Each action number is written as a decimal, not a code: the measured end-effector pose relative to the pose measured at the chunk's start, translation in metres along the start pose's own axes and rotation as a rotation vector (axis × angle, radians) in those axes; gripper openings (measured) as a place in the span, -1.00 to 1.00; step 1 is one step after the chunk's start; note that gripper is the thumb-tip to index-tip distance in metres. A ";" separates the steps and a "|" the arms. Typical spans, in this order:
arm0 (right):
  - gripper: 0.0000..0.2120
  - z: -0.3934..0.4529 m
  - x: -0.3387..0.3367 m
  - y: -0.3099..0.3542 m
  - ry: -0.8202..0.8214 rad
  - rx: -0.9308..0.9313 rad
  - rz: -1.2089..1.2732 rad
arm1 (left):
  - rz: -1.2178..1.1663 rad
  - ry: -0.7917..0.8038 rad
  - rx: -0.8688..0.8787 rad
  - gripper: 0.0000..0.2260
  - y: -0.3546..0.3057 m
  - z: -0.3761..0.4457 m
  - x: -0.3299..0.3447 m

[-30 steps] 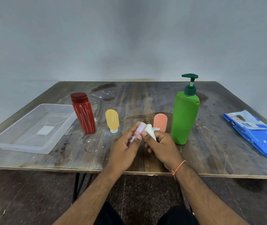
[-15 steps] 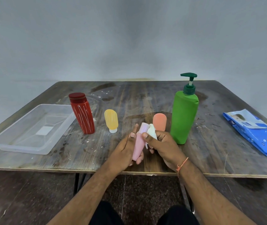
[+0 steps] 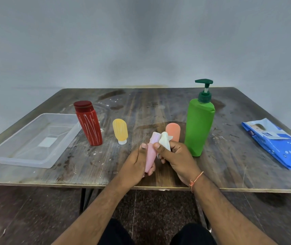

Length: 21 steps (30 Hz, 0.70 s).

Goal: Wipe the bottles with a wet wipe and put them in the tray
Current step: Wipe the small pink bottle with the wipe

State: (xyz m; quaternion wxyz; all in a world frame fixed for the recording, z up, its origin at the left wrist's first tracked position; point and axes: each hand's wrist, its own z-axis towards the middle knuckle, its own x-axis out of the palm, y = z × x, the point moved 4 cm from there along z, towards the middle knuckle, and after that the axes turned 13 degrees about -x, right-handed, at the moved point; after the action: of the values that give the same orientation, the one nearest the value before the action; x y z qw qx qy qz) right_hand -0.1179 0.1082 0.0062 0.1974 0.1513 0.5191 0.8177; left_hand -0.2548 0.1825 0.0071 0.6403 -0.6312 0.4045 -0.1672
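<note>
My left hand (image 3: 135, 165) grips a small pink bottle (image 3: 151, 152) near the table's front edge, holding it roughly upright. My right hand (image 3: 178, 156) pinches a crumpled white wet wipe (image 3: 165, 141) against the bottle's right side near its top. Behind the hands stand an orange bottle (image 3: 173, 132), a yellow bottle (image 3: 120, 130) on its cap, a red bottle (image 3: 88, 122) and a tall green pump bottle (image 3: 199, 124). The clear plastic tray (image 3: 26, 157) lies at the left with nothing in it.
A blue pack of wet wipes (image 3: 275, 142) lies at the table's right edge. The wooden table (image 3: 229, 165) is stained and scuffed, and its front edge runs just under my wrists.
The pink bottle has turned from slanted to nearly upright in my left hand. My right hand's wipe has moved up along the bottle's upper side.
</note>
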 end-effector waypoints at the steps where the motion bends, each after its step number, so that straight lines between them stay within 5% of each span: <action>1: -0.66 -0.001 0.000 0.001 -0.005 -0.002 -0.006 | 0.000 -0.013 0.008 -0.39 0.001 0.001 0.001; 11: -0.65 -0.006 -0.006 0.004 -0.168 -0.003 0.012 | -0.075 -0.180 -0.039 -0.43 0.011 0.011 -0.005; 21: -0.82 -0.026 -0.019 0.010 -0.073 0.123 0.129 | -0.370 -0.062 -0.061 -0.79 0.015 0.017 -0.010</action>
State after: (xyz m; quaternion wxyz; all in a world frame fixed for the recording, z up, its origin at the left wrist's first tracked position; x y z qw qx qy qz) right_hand -0.1147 0.0747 0.0040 0.1534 0.2260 0.5498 0.7894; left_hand -0.2525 0.2036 -0.0056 0.5914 -0.7188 0.2663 -0.2504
